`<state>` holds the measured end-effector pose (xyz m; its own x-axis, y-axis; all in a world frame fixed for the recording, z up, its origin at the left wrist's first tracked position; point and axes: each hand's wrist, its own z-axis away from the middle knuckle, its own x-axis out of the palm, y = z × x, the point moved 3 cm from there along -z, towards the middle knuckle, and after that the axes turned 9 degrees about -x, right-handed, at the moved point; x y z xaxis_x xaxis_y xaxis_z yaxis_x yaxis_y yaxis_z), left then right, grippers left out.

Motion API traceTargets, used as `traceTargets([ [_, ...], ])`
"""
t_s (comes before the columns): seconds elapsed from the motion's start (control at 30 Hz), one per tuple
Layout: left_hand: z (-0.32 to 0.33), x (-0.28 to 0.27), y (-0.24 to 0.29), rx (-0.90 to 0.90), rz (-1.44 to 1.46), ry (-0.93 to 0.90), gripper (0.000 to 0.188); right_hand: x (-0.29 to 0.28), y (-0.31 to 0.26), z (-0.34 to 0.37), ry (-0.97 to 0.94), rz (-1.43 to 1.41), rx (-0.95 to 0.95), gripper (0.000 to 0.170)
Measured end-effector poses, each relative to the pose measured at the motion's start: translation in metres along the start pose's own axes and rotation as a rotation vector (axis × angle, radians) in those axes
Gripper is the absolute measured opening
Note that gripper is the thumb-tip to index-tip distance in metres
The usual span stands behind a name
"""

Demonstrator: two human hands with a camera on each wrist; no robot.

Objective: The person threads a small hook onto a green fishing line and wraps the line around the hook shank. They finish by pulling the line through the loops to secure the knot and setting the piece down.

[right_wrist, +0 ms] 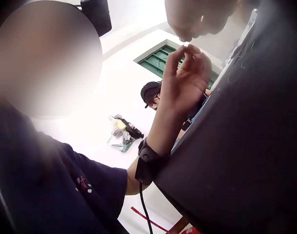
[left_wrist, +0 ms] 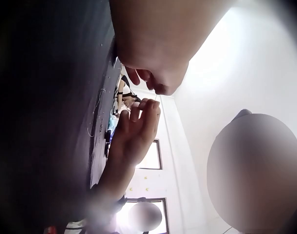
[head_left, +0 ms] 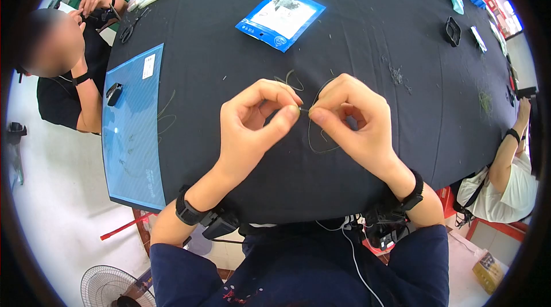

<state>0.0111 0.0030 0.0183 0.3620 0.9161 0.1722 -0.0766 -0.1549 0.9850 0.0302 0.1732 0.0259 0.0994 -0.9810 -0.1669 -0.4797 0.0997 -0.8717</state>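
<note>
In the head view, my left hand (head_left: 252,120) and right hand (head_left: 359,126) meet fingertip to fingertip over the black cloth. Thumb and forefinger of each pinch a thin olive-green line (head_left: 310,134), with a short dark stretch showing in the small gap between them. From the right fingertips the line hangs in a loose loop. Another curl of thin line (head_left: 297,81) shows just beyond the left fingers. The wrist views catch both hands raised and close together; the left hand (right_wrist: 185,85) has its fingertips gathered, and the right hand (left_wrist: 134,136) mirrors it.
A blue-and-white zip pouch (head_left: 281,18) lies ahead. On the left are a clear blue folder (head_left: 133,152), black scissors (head_left: 131,28) and a seated person (head_left: 69,71). Dark clippings (head_left: 396,74), a black tray (head_left: 453,32) and another person (head_left: 505,186) are on the right.
</note>
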Motion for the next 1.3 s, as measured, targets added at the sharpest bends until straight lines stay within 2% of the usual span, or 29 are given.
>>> traceTargets([
  [0.1,-0.003,-0.005,-0.003,-0.093,0.030,0.086,0.008,-0.006,0.001,-0.003,0.058,0.078,-0.003,0.006],
  [0.23,-0.013,-0.025,-0.008,-0.083,0.086,0.184,0.013,-0.021,0.000,-0.010,0.152,0.196,-0.010,0.005],
  [0.3,-0.020,-0.038,-0.008,-0.067,0.142,0.239,0.013,-0.032,0.005,-0.014,0.227,0.236,-0.076,0.005],
  [0.33,-0.023,-0.046,-0.009,-0.074,0.226,0.252,0.015,-0.038,0.002,-0.015,0.199,0.247,-0.030,0.003],
  [0.37,-0.027,-0.057,-0.012,-0.050,0.300,0.262,0.017,-0.048,0.005,-0.017,0.290,0.293,-0.067,0.006],
  [0.43,-0.029,-0.070,-0.010,-0.045,0.261,0.333,0.018,-0.067,0.003,-0.019,0.413,0.275,-0.046,0.006],
  [0.57,-0.029,-0.073,-0.003,-0.055,0.138,0.426,0.021,-0.083,0.003,-0.021,0.517,0.243,-0.122,0.007],
  [0.67,-0.030,-0.085,0.003,-0.025,0.205,0.505,0.021,-0.104,0.002,-0.021,0.649,0.236,-0.098,0.009],
  [0.77,-0.033,-0.099,0.006,-0.017,0.250,0.615,0.022,-0.116,0.001,-0.023,0.780,0.243,-0.159,0.014],
  [0.87,-0.032,-0.096,0.007,-0.002,0.227,0.657,0.020,-0.116,0.002,-0.023,0.819,0.254,-0.138,0.014],
  [0.97,-0.031,-0.094,0.010,0.071,0.162,0.626,0.017,-0.118,0.003,-0.022,0.780,0.221,-0.180,0.012],
  [1.07,-0.029,-0.079,0.017,0.151,0.043,0.326,0.015,-0.109,-0.003,-0.025,0.657,0.101,-0.263,0.010],
  [1.17,-0.022,-0.047,0.024,0.248,-0.029,-0.012,0.012,-0.076,-0.013,-0.021,0.232,0.014,-0.294,0.009],
  [1.23,-0.015,-0.032,0.027,0.197,0.029,-0.169,0.003,-0.048,-0.025,-0.020,0.026,-0.042,-0.257,0.009],
  [1.3,-0.011,-0.021,0.026,0.128,0.076,-0.274,0.006,-0.032,-0.031,-0.021,-0.160,0.028,-0.322,0.011],
])
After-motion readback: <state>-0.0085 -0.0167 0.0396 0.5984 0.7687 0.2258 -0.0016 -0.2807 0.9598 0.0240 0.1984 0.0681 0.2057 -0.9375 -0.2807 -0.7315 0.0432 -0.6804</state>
